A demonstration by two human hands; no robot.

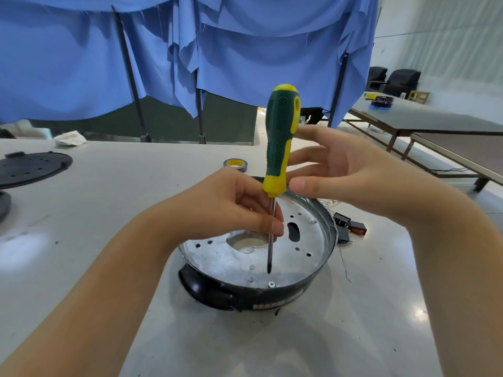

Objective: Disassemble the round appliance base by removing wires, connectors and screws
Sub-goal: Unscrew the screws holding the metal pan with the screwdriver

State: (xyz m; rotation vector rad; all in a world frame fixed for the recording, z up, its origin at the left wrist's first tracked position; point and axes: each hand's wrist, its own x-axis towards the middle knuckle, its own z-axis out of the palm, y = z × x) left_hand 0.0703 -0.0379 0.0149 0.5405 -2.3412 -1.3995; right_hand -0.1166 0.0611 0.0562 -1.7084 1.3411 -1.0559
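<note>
1. The round appliance base [258,268] sits on the near middle of the table [136,186], metal plate up, one cross-head screw [271,284] at its near rim.
2. My left hand [231,208] pinches the screwdriver [280,142] shaft, steadying the tip just above the plate, far side of that screw.
3. My right hand [348,172], fingers spread, barely touches the handle, apparently regripping.
4. Loose connectors [349,227] lie right; tape roll [235,165] beyond; nothing blocks the screw.
</note>
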